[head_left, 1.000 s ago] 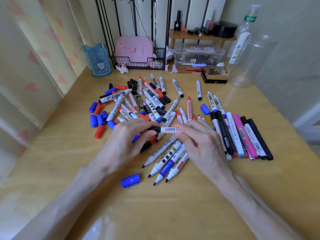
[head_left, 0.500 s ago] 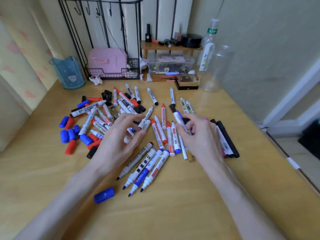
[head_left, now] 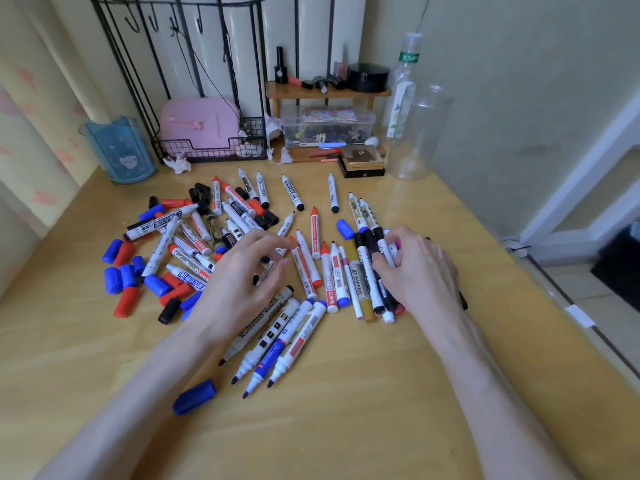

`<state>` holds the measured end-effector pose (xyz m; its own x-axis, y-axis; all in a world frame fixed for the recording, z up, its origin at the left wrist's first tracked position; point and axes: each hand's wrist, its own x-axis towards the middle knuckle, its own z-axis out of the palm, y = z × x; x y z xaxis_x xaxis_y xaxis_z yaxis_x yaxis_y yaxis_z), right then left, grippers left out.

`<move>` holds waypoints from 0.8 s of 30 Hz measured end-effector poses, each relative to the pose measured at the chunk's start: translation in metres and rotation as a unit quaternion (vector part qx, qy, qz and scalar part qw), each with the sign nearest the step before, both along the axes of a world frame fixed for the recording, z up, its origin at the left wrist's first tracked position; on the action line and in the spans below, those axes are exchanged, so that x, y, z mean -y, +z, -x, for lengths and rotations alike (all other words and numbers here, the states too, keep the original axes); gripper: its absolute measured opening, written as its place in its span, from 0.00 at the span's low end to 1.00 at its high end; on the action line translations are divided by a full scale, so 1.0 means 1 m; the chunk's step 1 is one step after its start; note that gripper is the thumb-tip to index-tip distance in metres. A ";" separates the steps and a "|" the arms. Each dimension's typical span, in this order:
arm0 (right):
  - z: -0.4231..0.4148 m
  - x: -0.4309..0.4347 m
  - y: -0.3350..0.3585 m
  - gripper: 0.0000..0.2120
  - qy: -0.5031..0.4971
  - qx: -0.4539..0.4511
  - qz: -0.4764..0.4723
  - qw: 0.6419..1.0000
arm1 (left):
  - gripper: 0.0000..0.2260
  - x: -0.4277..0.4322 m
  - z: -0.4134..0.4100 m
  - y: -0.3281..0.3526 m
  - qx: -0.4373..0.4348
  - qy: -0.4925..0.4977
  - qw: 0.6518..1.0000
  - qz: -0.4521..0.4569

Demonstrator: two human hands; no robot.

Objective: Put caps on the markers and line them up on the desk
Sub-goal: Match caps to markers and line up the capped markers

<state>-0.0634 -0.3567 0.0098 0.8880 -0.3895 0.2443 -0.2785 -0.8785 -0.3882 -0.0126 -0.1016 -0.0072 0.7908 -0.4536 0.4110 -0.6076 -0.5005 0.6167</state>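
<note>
The markers [head_left: 313, 268] look light, stiff and roll-prone, best pinched mid-barrel: right hand [head_left: 417, 268] curls onto the row [head_left: 375, 271] beneath it, left hand [head_left: 242, 275] hovers half-open, empty.

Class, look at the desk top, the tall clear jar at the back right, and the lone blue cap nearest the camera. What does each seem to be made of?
Desk top: probably varnished wood or laminate; faint grain, soft sheen.
Clear jar: transparent, likely plastic, possibly glass.
Blue cap: opaque moulded plastic, ridged, slightly glossy.

Loose caps [head_left: 126, 277] lie left of the markers [head_left: 313, 258] on the desk [head_left: 346, 410].
</note>
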 end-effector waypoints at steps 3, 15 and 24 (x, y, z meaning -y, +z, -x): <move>-0.001 0.002 0.000 0.15 -0.003 -0.002 -0.014 1.000 | 0.10 0.001 -0.002 -0.001 0.003 0.005 1.000 -0.002; -0.015 0.007 -0.008 0.12 0.022 0.100 -0.056 0.993 | 0.09 0.002 -0.012 -0.003 0.002 0.002 1.000 -0.012; -0.047 0.022 -0.005 0.14 0.021 0.069 -0.078 0.994 | 0.08 0.004 -0.024 0.003 -0.008 0.005 1.000 -0.002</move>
<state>-0.0165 -0.3786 0.0047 0.8665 -0.3957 0.3043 -0.1783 -0.8148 -0.5517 0.0112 -0.1052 -0.0045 0.8017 -0.4475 0.3963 -0.5928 -0.5092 0.6240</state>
